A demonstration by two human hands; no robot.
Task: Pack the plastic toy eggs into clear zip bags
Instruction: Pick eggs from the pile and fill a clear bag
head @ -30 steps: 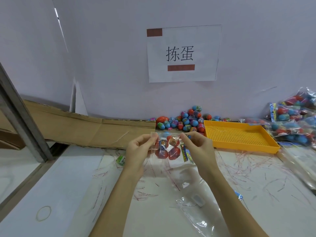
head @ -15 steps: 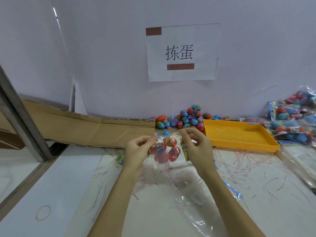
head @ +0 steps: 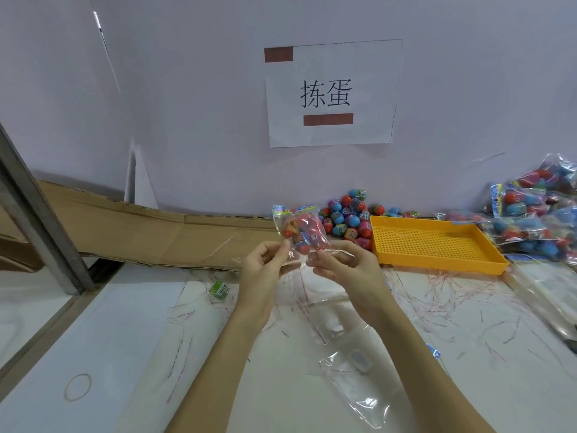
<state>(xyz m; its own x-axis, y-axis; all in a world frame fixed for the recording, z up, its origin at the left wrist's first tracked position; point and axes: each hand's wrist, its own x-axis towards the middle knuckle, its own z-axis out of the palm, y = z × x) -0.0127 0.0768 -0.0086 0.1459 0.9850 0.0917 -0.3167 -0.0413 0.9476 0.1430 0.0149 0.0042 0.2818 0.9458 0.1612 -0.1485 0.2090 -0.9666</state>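
A clear zip bag [head: 299, 229] with several red and blue toy eggs inside stands upturned above my hands, its printed header at the top. My left hand [head: 265, 264] pinches the bag's lower left edge. My right hand [head: 346, 264] pinches its lower right edge. A heap of loose plastic eggs [head: 349, 217] lies against the wall behind the bag. Empty clear bags [head: 352, 364] lie on the table near my right forearm.
An empty orange mesh tray [head: 437, 242] sits to the right of the egg heap. Filled bags [head: 537, 214] are piled at the far right. Flattened cardboard [head: 140, 232] lies at the left back. A small green packet [head: 220, 289] and a rubber band [head: 77, 386] lie on the table.
The bag was hanging below my fingers; it has now been flipped up so the eggs stand above my hands, which hold its lower edge.
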